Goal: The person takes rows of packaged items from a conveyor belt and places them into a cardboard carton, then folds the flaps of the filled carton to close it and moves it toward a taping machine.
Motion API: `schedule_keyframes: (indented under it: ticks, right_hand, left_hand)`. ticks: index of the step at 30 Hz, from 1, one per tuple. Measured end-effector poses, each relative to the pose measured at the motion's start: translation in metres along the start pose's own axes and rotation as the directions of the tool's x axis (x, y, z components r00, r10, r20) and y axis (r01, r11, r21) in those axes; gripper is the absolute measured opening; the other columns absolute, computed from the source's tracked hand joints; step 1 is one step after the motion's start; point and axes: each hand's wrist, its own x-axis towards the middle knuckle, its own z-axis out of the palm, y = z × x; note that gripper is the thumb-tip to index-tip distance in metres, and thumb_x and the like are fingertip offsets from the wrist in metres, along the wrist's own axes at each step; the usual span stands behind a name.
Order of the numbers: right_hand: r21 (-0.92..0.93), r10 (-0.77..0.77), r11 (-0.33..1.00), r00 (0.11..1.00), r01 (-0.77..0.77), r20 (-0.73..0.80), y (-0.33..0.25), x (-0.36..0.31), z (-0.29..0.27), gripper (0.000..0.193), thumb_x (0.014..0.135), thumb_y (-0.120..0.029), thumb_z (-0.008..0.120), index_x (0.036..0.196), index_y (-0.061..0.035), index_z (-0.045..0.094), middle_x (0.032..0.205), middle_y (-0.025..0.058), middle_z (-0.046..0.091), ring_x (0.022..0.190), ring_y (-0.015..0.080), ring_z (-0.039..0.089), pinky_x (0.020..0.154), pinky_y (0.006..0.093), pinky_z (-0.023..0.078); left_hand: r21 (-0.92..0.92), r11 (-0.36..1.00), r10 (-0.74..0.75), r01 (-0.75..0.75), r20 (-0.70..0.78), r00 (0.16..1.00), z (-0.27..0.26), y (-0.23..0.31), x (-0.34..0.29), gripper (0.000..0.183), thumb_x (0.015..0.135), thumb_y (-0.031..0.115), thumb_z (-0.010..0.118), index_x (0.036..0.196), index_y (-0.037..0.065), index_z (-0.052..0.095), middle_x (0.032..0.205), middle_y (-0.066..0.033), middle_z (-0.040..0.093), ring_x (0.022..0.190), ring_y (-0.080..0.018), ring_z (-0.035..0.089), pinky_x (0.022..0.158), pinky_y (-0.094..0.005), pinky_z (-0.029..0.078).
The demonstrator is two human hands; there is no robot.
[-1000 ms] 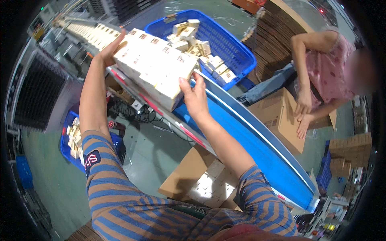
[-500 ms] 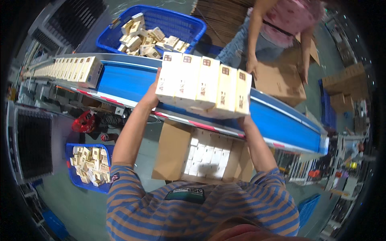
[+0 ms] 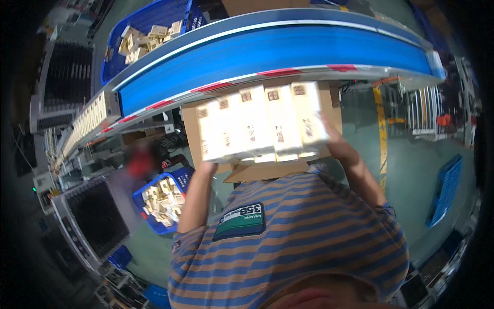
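Observation:
Between my two hands is a block of several cream-coloured small cartons, pressed side by side. My left hand grips the block at its lower left end, its fingers mostly hidden behind it. At the opposite end my right hand presses against the last carton. The block hangs over an open brown cardboard box, whose flaps show around it; its inside is hidden by the cartons. A blue conveyor belt runs just beyond the box.
A row of similar cartons stands at the conveyor's left end. Blue baskets of loose cartons sit behind the belt and at my left. A blue pallet-like panel lies on the floor at right, past a yellow floor line.
My hands have brought the block of cartons off the conveyor, toward me and over the cardboard box. The view has shifted, and the co-worker behind the belt is out of sight.

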Motion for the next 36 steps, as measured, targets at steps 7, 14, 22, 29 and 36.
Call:
schedule_keyframes:
  ticks: [7,14,22,29,36]
  right_hand:
    - [-0.857,-0.101,0.515,0.994,0.016,-0.042,0.009,0.052,0.006,0.055,0.087,-0.057,0.045,0.089,-0.0068,0.067,0.07,0.0124,0.066,0.072,0.0333,0.064,0.068,0.0442,0.049]
    - [-0.905,0.165,0.405,0.964,0.128,0.21,0.002,0.093,0.064,0.065,0.071,-0.061,0.063,0.106,-0.0058,0.065,0.103,0.0213,0.063,0.098,0.0361,0.059,0.085,0.0444,0.047]
    - [-0.891,0.12,0.361,0.934,0.275,0.337,0.052,0.03,0.076,0.076,0.054,-0.049,0.08,0.11,-0.0026,0.055,0.12,0.0188,0.052,0.114,0.034,0.046,0.087,0.0398,0.044]
    - [-0.743,0.143,0.647,0.93,0.172,0.34,0.018,0.027,0.044,0.081,0.063,-0.034,0.077,0.128,-0.0007,0.042,0.118,0.0245,0.051,0.108,0.0379,0.051,0.09,0.0417,0.041]
    - [-0.924,-0.048,0.337,0.977,-0.181,-0.209,-0.039,0.055,0.055,0.058,0.075,-0.024,0.066,0.129,-0.0116,0.05,0.113,0.0246,0.056,0.101,0.0348,0.058,0.09,0.04,0.045]
  left_hand:
    - [0.979,0.185,0.15,0.088,-0.117,0.982,0.014,-0.011,0.009,0.04,0.084,0.041,0.057,0.085,0.002,0.067,0.077,-0.0186,0.066,0.073,-0.035,0.064,0.065,-0.044,0.051]
    - [0.935,0.175,0.406,-0.308,0.216,0.888,0.029,0.029,0.042,0.052,0.076,0.039,0.069,0.112,0.003,0.059,0.098,-0.0203,0.063,0.094,-0.0361,0.06,0.081,-0.0432,0.048]
    - [0.706,0.44,0.286,-0.554,0.475,0.832,0.086,0.028,0.099,0.06,0.077,0.051,0.064,0.117,0.007,0.059,0.109,-0.0177,0.062,0.103,-0.0344,0.058,0.09,-0.041,0.044]
    - [0.711,0.379,-0.173,-0.593,0.684,0.709,0.104,0.007,0.149,0.054,0.076,0.049,0.062,0.114,0.01,0.062,0.124,-0.0157,0.056,0.113,-0.0334,0.052,0.094,-0.0395,0.042]
    - [0.733,0.439,-0.097,-0.519,0.614,0.784,0.08,0.017,0.128,0.059,0.077,0.049,0.062,0.123,0.012,0.057,0.119,-0.0168,0.059,0.112,-0.0321,0.054,0.096,-0.0391,0.042]
